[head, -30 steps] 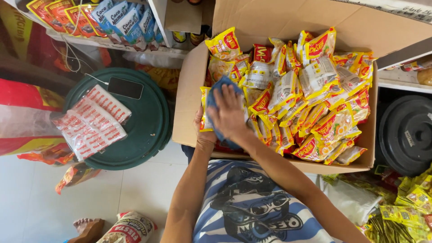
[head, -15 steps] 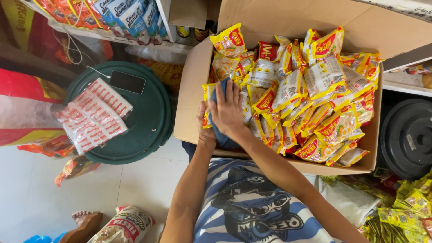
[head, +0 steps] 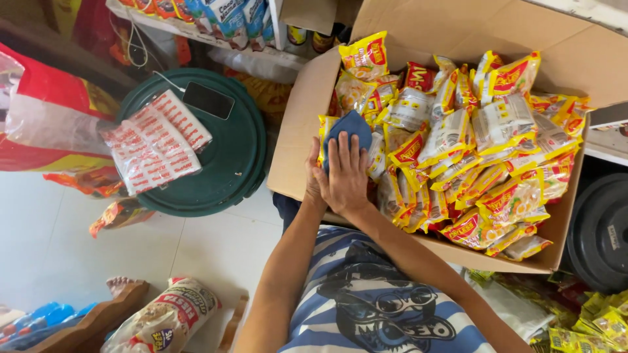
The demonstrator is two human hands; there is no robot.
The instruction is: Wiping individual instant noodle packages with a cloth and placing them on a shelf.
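An open cardboard box [head: 296,140] rests on my lap, filled with several yellow and red snack packets [head: 504,131]. My right hand [head: 347,175] lies flat, fingers slightly apart, pressing a blue cloth [head: 350,125] onto a yellow packet [head: 323,124] at the box's left side. My left hand [head: 312,175] sits mostly hidden under the right one, holding that packet's lower left edge by the box wall.
A round green lid [head: 226,167] to the left carries a black phone [head: 208,100] and a clear bag of red-printed sachets [head: 154,140]. A dark round bin [head: 598,235] stands at the right. Shelves of packaged goods [head: 216,16] run behind; bags [head: 163,320] lie on the white floor.
My right hand has slid a little toward me over the blue cloth, so more cloth shows past the fingertips. The view has shifted slightly; the box stays put.
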